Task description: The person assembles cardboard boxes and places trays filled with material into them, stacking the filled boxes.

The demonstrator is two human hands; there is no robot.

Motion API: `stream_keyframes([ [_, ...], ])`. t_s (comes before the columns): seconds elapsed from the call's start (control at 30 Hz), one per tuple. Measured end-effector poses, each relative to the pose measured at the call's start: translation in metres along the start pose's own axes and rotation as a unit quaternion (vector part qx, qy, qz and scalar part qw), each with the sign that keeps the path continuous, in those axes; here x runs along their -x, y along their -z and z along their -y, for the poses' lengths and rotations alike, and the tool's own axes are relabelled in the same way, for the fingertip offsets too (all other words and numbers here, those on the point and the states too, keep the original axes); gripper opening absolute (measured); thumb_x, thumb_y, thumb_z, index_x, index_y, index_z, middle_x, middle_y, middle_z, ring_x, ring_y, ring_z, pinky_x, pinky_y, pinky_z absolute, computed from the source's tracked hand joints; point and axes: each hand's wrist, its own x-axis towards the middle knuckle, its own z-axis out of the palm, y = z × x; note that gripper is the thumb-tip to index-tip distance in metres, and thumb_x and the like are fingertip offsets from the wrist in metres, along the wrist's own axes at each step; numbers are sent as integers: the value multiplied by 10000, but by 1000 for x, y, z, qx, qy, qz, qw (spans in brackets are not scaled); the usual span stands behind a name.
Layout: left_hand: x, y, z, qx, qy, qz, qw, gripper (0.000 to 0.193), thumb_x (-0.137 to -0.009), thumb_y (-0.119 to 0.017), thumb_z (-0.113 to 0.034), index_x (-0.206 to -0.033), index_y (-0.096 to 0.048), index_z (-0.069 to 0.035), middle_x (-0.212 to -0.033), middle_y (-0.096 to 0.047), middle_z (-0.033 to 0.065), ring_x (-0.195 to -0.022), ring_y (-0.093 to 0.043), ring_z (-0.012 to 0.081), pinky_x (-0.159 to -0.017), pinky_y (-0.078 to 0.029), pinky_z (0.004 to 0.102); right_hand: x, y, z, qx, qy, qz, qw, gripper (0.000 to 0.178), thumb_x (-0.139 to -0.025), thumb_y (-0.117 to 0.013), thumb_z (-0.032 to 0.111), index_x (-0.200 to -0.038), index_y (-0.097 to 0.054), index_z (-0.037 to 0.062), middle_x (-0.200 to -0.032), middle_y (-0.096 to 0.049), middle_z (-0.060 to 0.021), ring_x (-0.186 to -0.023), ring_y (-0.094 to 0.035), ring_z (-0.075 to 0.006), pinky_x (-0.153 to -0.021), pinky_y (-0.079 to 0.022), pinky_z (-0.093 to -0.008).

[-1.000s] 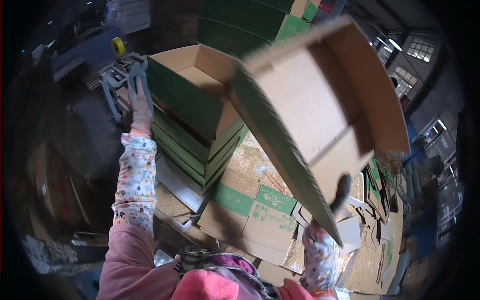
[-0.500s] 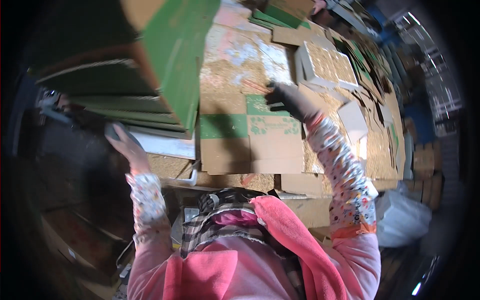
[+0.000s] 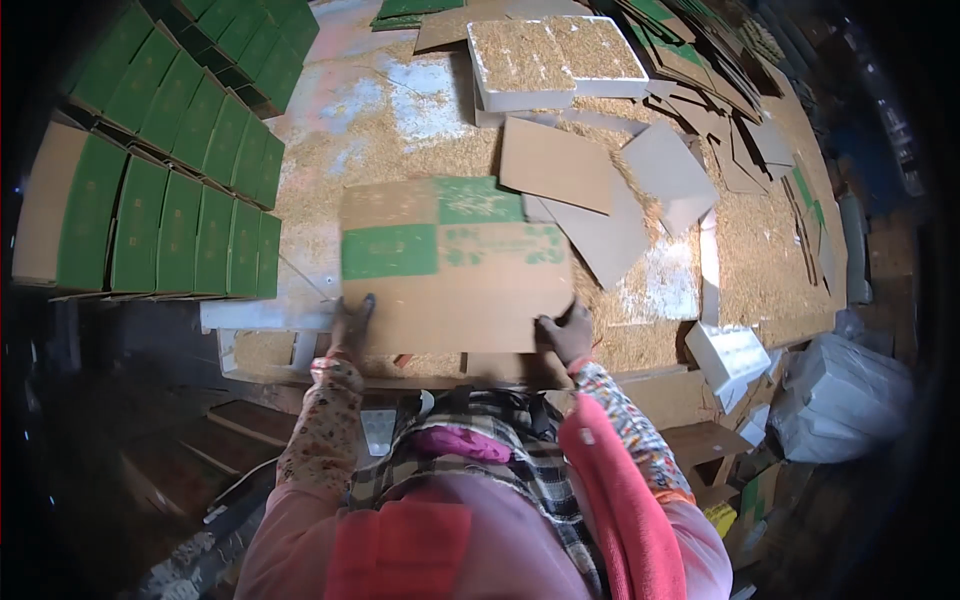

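Note:
A flattened cardboard box, brown with green printed panels, lies in front of me on the table. My left hand, in a dark glove, grips its near left edge, thumb on top. At the near right corner my right hand, also gloved, holds the opposite edge. The fingers beneath the cardboard are hidden. Beside the box's right edge, loose brown and grey cardboard sheets overlap one another.
Stacked green boxes stand in rows at left. White trays filled with sawdust-like material sit at the back. Cardboard pieces pile up far right. A white foam block and a wrapped plastic bundle are near the table's right front.
Both hands have come to the flattened box's two sides and taken hold of it. The green box previously near my left hand now stands with the stack at left. The view has shifted.

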Motion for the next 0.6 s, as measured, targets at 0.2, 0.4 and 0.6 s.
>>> stream_keyframes([
  [0.2,33,-117,-39,-296,103,32,949,599,-800,-689,-351,-1180,-469,57,-1140,-552,278,-1076,-541,371,-898,-438,396,-21,89,-102,-2,-61,21,998,747,-672,-746,411,-1153,-456,-82,-1121,-518,-293,-1072,-499,-409,-923,-404,-433],
  [0.4,69,-51,-222,-153,-139,102,973,576,-786,-680,-323,-1197,-490,31,-1089,-596,242,-1051,-570,360,-877,-454,379,-15,225,20,-394,-12,-56,917,410,-915,-568,248,-1193,-525,-50,-969,-600,-42,-855,-531,-101,-775,-442,-237],
  [0.6,27,-53,-302,-18,-130,153,979,350,-831,-648,-292,-1040,-601,-16,-932,-659,78,-671,-625,136,-588,-494,260,-67,232,60,-365,127,-382,839,323,-853,-663,197,-1049,-501,-3,-889,-562,-52,-798,-514,-123,-744,-435,-260],
])
